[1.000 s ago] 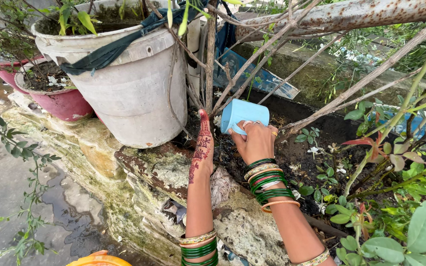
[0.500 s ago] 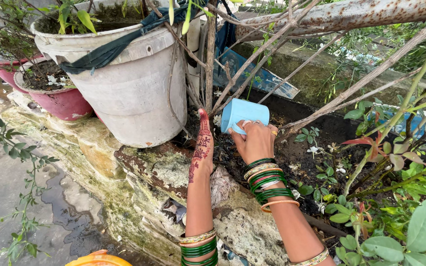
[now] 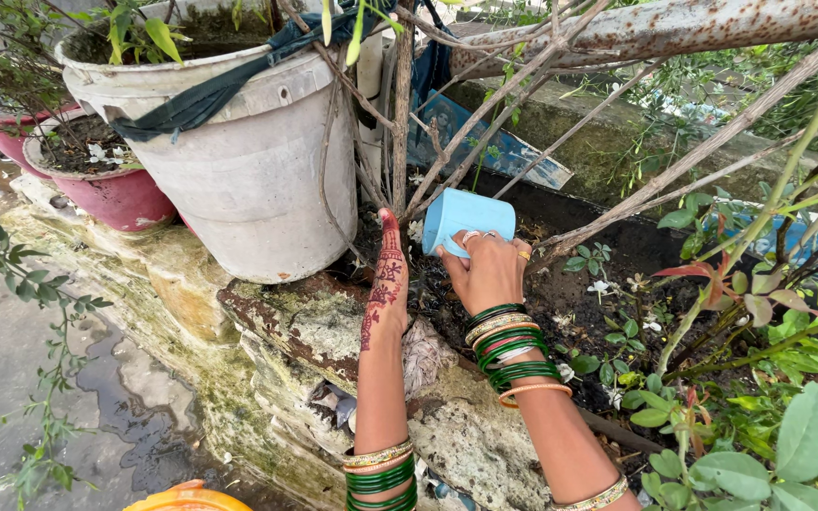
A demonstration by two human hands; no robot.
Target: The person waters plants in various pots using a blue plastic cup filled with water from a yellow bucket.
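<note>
Almost nothing has moved since the earlier frame: both hands and the cup sit where they were, and the view has shifted only a hair.

Right hand grips a light blue plastic cup, fingers wrapped over its side and bottom edge. The cup is tipped with its mouth away from the camera, low over the dark wet soil of a black trough planter, close to the base of some bare woody stems. No water stream can be made out.

Left hand, henna-patterned, is held flat with fingers pressed together and pointing up, its edge on the mossy, crumbling concrete ledge beside the cup. It holds nothing.

Judgement on the pour: keep the cup low and near the stem base, tilt slowly so the soil is not washed out, and keep the wrist steady.

Around:
- large dirty white plastic bucket planter, just left of the left hand, with a dark cloth strip over its rim
- pink plastic pot beyond it
- small white flowers and low green leaves to the right

In the way: the slanting stems cross above the cup and limit how high it can be lifted; the bucket crowds the left side.
</note>
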